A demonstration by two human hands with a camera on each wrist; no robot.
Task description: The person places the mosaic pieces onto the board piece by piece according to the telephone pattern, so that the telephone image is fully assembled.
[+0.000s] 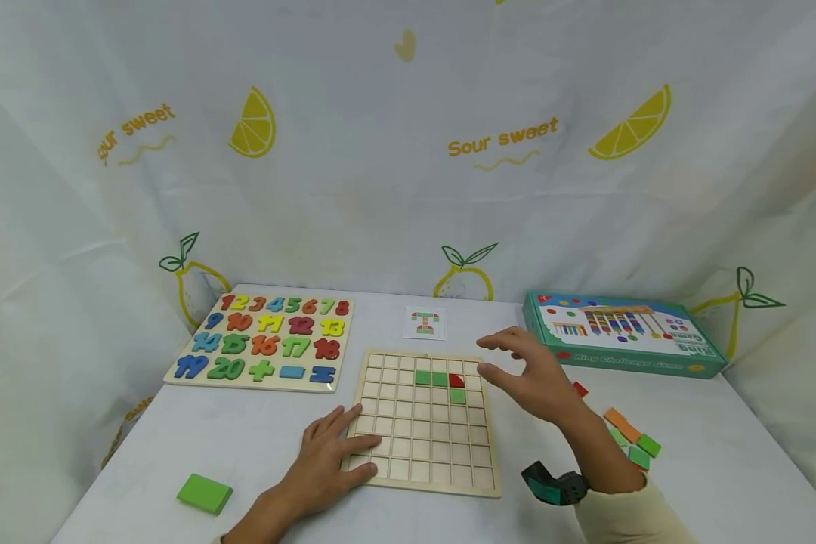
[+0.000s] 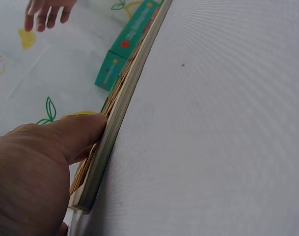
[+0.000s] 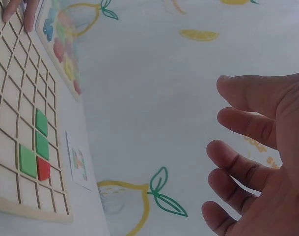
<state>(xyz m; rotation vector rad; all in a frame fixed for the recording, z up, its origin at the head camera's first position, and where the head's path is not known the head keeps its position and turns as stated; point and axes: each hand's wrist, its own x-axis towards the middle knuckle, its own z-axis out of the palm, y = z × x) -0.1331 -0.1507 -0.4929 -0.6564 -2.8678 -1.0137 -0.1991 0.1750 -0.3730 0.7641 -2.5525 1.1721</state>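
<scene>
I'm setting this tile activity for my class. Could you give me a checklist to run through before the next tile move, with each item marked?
1. Left grip on the grid, at its left edge: ok.
2. Right grip free of tiles: ok.
3. Card uncovered, beyond the grid: ok.
4. Card's pattern complete on the grid: not ok; only three green and one red tile show there.
5. Spare tiles lying right of the grid: ok.
6. Enough spares to finish: cannot tell.
</scene>
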